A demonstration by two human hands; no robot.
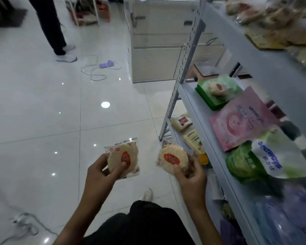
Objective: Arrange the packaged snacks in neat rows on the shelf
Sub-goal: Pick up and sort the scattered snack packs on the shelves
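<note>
One head-worn wide-angle view looks forward and steeply down — near the person's hands, the tiled floor (42,106) left, the shelf unit (198,103) close at right.

Your forearms are bare, with no sleeves showing down to your left hand (102,171) and right hand (190,172). You wear black clothing (145,225) and a pale shoe (147,195).

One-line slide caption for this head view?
Left hand and right hand each hold a wrapped round cake beside the grey shelf.
</note>
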